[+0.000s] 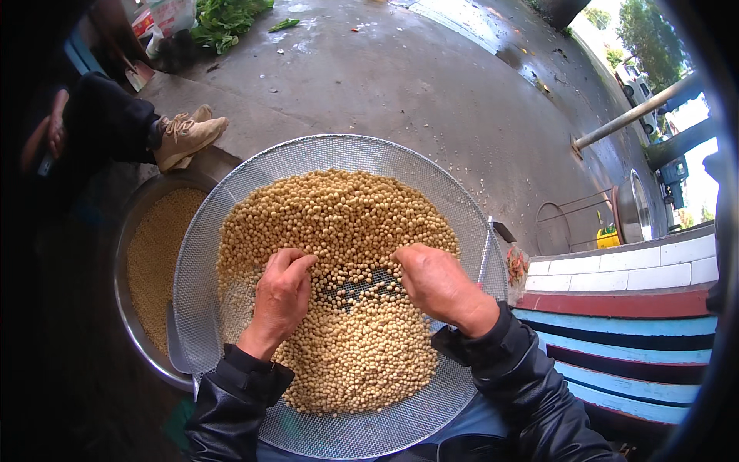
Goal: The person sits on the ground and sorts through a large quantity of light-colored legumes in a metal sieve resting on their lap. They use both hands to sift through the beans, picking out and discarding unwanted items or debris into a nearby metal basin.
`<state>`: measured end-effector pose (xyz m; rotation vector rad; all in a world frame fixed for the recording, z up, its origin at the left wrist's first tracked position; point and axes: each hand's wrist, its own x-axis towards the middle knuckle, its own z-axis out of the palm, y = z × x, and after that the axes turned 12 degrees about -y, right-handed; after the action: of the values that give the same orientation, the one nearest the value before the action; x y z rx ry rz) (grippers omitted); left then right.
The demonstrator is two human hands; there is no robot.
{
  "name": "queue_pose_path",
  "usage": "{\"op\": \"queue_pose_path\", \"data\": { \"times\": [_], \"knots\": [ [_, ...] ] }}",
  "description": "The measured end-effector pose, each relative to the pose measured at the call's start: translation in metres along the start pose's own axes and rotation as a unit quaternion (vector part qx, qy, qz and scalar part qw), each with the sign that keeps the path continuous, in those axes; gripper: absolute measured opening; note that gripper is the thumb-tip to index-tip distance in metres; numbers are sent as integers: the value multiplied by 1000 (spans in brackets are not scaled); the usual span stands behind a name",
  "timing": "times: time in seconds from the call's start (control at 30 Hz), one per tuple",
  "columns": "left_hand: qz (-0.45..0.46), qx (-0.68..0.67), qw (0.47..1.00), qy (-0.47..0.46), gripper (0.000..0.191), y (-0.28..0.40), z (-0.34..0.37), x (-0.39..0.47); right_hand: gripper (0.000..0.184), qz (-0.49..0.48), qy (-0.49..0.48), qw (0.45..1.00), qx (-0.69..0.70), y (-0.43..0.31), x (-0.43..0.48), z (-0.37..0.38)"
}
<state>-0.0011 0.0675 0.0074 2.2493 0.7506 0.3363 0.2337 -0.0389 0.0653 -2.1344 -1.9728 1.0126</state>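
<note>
A large round wire-mesh sieve (pixel 323 436) lies before me, partly over my lap. It carries dried pale-yellow beans that look like soybeans, in a far heap (pixel 340 213) and a near heap (pixel 358 358). Between the heaps, dark mesh shows through a few scattered beans. My left hand (pixel 282 297), fingers curled, rests at the left end of this gap, touching beans. On the gap's right side is my right hand (pixel 441 286), its fingers bent down and the tips against the far heap. Whether either hand pinches any beans is hidden.
A steel basin (pixel 122 277) of beans stands left, partly under the sieve. Beyond it sits another person, with a tan shoe (pixel 187 138) close to the sieve. A blue slatted bench (pixel 623 352) is at right. Leafy greens (pixel 228 23) lie on the concrete floor (pixel 369 86).
</note>
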Motion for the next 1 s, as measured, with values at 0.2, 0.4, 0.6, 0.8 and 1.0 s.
{"op": "queue_pose_path", "data": {
  "times": [0.2,0.4,0.6,0.8,1.0],
  "knots": [
    [29,-19,999,-36,36,7,6,4,11,-18,-13,1000,23,11,2,9],
    [50,-17,996,-68,32,15,12,1,21,-4,-22,1000,19,5,6,18],
    [51,-44,994,-87,33,15,20,-3,32,-8,-27,999,15,-3,11,30],
    [44,-42,994,-92,34,14,21,-5,18,-64,25,997,29,-8,15,45],
    [53,-34,992,-108,35,9,24,-6,30,-44,5,999,1,-13,15,56]
  ]
}}
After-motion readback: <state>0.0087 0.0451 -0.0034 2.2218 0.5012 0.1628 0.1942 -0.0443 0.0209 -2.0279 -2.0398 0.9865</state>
